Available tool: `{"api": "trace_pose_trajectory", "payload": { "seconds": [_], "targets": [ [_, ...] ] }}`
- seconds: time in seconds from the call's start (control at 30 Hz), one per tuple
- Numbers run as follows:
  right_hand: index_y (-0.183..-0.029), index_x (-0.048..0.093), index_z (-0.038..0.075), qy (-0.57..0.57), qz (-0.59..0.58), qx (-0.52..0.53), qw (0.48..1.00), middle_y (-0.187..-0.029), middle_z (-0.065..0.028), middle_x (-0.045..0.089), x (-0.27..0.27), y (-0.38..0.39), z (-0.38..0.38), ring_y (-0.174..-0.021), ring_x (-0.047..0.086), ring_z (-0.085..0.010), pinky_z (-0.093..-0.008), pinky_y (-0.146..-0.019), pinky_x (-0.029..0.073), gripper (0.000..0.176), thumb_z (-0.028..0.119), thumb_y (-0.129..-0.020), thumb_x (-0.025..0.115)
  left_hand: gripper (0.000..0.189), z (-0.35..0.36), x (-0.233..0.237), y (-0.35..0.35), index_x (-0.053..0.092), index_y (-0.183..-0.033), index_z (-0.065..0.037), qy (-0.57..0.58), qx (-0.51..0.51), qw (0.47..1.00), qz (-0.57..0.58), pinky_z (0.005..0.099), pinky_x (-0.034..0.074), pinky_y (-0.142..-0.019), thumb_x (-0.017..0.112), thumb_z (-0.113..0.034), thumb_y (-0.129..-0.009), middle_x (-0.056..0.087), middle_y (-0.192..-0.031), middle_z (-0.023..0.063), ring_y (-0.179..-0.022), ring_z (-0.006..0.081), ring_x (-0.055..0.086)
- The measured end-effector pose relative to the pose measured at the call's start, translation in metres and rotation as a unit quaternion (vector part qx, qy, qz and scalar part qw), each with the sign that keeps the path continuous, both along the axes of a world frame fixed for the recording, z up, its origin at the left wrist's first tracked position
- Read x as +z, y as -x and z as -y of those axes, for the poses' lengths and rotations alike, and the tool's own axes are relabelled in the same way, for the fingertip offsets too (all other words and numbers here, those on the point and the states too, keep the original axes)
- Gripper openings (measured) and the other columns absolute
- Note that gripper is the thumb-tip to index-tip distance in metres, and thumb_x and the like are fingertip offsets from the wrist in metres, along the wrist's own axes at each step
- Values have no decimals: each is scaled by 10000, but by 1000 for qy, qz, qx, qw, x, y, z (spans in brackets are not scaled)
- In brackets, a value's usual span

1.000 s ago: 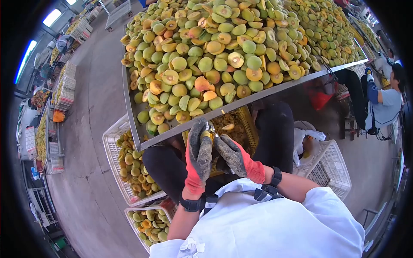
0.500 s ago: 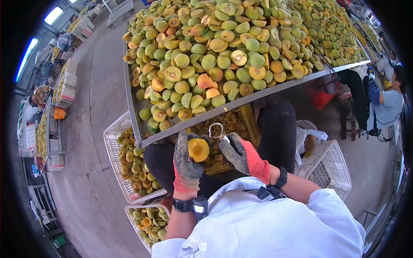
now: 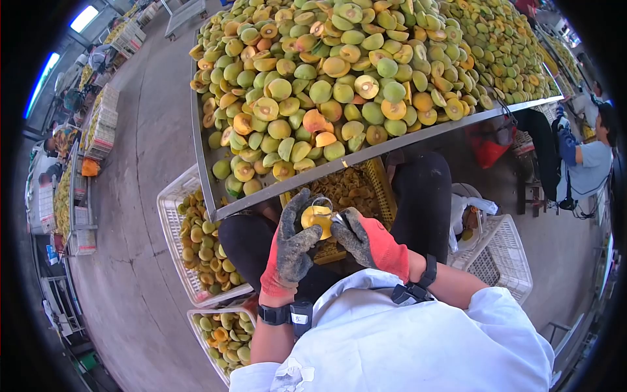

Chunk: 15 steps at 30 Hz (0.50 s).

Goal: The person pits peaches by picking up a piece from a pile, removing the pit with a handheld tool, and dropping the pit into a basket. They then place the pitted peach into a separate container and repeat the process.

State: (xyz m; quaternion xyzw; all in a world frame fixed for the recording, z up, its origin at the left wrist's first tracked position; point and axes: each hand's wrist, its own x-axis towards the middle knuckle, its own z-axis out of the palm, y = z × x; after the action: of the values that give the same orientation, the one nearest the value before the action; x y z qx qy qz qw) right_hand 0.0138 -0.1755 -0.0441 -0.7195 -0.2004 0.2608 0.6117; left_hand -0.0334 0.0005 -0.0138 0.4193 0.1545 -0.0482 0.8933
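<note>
In the head view, my left hand (image 3: 293, 245), in a red glove with a dark soiled palm, grips a yellow peach half (image 3: 315, 221) between fingers and thumb. My right hand (image 3: 356, 235), gloved the same way, is closed around the handle of a looped metal pitting tool (image 3: 322, 200). The loop lies against the upper part of the peach half. Beneath both hands, a yellow crate (image 3: 382, 189) holds brownish fruit scraps. Just beyond them is the metal edge of a tray table (image 3: 287, 187) heaped with halved green and yellow peaches (image 3: 320, 93).
At left, a white crate (image 3: 171, 215) and a second crate (image 3: 202, 340) below it hold peach halves. To the right are a white basket (image 3: 503, 255) and a plastic bag (image 3: 480, 204). A co-worker (image 3: 588, 160) sits at far right. More crates (image 3: 101, 124) line the left aisle.
The tool's loop has come from beside the peach half onto it. My hands have drawn together, and my left fingers have spread and shifted around the fruit.
</note>
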Motion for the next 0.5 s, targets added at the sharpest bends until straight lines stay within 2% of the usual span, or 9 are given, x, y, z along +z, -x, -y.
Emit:
{"api": "trace_pose_trajectory", "payload": {
  "seconds": [0.03, 0.17, 0.2, 0.23, 0.37, 0.47, 0.5],
  "targets": [
    [-1013, 593, 64, -52, -21, -10, 998, -865, 18, 601, -2, 1, -1, -745, 540, -75, -205, -639, 436, 340, 351, -1011, 410, 742, -1, -1, 0, 324, -1409, -19, -26, 7, 1000, 7, 334, 420, -1007, 690, -99, -768, 484, -1322, 122, -1187, 224, 508],
    [-1035, 607, 68, -9, 27, -2, 1000, -870, 18, 606, 3, 0, -1, -761, 550, -65, -201, -639, 440, 404, 406, -1007, 388, 757, -1, 0, 3, 326, -1408, 4, -73, 26, 997, 16, 322, 417, -1006, 702, -77, -756, 483, -1319, 121, -1208, 223, 486],
    [-1039, 608, 66, -112, -201, -54, 972, -878, 18, 607, -2, 2, -5, -761, 550, -63, -200, -641, 445, 406, 406, -1007, 390, 757, -1, -1, 3, 326, -1408, 4, -73, 26, 997, 16, 322, 417, -1006, 702, -77, -756, 483, -1319, 121, -1208, 223, 486],
    [-1043, 609, 64, -207, -415, -102, 880, -885, 18, 608, -5, 3, -7, -761, 549, -61, -199, -644, 450, 408, 407, -1006, 392, 735, -1, -5, 4, 343, -1398, 6, -76, 28, 997, 16, 322, 417, -1004, 699, -76, -761, 489, -1312, 121, -1202, 219, 491],
    [-1037, 612, 67, -189, -440, -98, 872, -895, 29, 604, -7, 1, -3, -751, 553, -66, -214, -639, 461, 393, 405, -999, 414, 678, 1, -7, 7, 387, -1370, 13, -95, 39, 995, 12, 316, 428, -985, 693, -83, -772, 524, -1270, 113, -1164, 209, 517],
    [-1088, 578, 47, -157, -420, -61, 891, -884, 5, 605, -39, -1, 3, -742, 577, -99, -246, -631, 476, 359, 362, -996, 433, 649, 4, -7, 6, 439, -1327, 24, -92, 48, 995, 5, 312, 419, -977, 713, -133, -760, 559, -1231, 105, -1126, 199, 534],
    [-1108, 556, 41, -72, -205, -18, 976, -859, -10, 603, -48, -2, 2, -730, 579, -117, -266, -626, 477, 342, 342, -992, 439, 649, 3, -11, 6, 439, -1327, 24, -91, 48, 995, 6, 312, 419, -977, 713, -133, -760, 559, -1231, 105, -1126, 199, 534]
  ]
}}
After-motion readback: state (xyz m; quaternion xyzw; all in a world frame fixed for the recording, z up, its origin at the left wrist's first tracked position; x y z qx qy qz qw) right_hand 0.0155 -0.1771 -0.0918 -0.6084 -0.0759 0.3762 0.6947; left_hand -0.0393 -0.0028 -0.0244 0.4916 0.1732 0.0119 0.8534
